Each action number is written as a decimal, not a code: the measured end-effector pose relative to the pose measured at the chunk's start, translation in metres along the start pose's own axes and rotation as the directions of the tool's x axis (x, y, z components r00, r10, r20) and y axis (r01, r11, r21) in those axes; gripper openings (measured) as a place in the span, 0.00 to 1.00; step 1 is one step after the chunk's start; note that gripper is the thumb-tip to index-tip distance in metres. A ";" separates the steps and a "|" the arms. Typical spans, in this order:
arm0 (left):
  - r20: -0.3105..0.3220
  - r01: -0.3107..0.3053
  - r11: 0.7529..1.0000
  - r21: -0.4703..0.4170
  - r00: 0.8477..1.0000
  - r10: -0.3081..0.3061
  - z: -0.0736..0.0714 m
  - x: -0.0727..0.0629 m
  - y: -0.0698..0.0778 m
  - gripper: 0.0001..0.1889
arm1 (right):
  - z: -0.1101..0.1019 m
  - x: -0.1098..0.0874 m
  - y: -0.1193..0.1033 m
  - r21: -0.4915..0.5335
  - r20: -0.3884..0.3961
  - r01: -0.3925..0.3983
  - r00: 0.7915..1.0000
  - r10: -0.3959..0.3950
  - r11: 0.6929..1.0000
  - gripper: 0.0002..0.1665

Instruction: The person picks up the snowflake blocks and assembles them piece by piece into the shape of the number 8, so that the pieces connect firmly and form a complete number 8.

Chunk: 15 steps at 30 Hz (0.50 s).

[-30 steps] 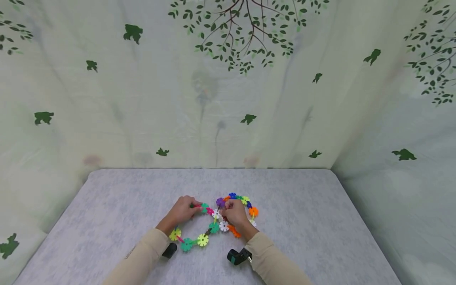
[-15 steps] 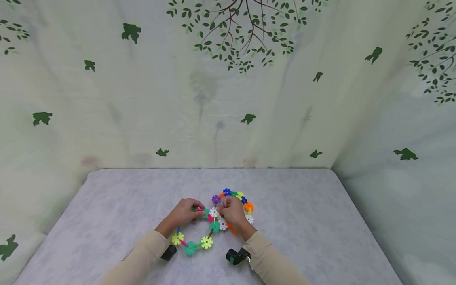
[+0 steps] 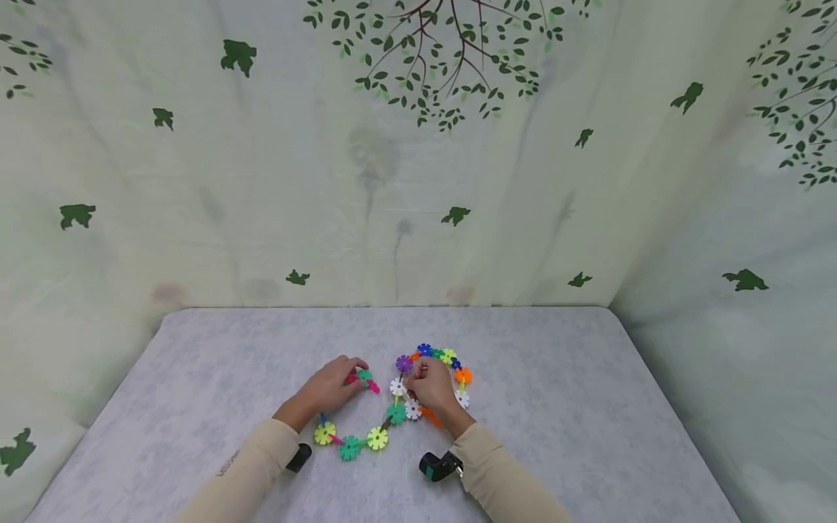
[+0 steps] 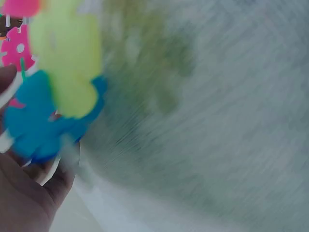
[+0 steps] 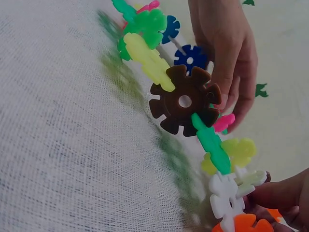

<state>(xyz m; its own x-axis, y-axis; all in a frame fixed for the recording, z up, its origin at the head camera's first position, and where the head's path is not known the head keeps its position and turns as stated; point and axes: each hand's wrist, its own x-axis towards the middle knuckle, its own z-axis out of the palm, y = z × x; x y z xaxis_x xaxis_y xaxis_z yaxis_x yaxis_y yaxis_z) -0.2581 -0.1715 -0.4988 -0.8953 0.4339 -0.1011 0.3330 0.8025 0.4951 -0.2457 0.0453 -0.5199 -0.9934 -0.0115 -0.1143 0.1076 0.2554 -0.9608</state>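
Flower-shaped interlocking plastic discs form a colourful chain, its right part a loop and its left part an open curve. My left hand holds the curve's end, where a green disc and a pink disc show at the fingertips. A gap separates that pink disc from the white disc by my right hand. In the right wrist view, the right thumb and fingers pinch a pale disc beside a white one. Blue discs hang before the left hand in its wrist view, blurred.
A pale grey cloth covers the table. Behind it hangs a light curtain printed with leaves and branches. Black wrist cameras sit under both forearms, low over the table.
My left hand first shifted right, bringing its end of the chain against the white disc, then drew back left, opening a gap. My right hand stays nearly in place, holding its part.
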 end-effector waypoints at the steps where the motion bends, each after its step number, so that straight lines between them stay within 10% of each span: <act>1: 0.008 -0.009 1.000 0.017 1.000 0.009 0.000 0.001 0.001 0.17 | 0.000 0.000 0.000 -0.002 0.002 0.000 1.000 0.000 1.000 0.20; 11: 0.020 -0.206 0.956 0.207 0.978 0.206 0.002 0.015 0.007 0.11 | 0.000 0.001 -0.004 -0.029 -0.021 -0.027 0.999 0.027 0.999 0.19; 15: 0.048 -0.180 0.957 0.226 0.984 0.173 0.002 0.017 0.009 0.09 | 0.000 0.001 -0.003 -0.013 -0.014 -0.023 1.000 0.023 1.000 0.19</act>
<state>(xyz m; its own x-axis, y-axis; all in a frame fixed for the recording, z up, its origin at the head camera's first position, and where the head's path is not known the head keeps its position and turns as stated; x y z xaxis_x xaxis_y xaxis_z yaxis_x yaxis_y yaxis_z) -0.2697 -0.1561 -0.4982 -0.8087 0.5856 -0.0548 0.5467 0.7829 0.2970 -0.2474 0.0447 -0.5174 -0.9911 0.0080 -0.1326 0.1299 0.2686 -0.9544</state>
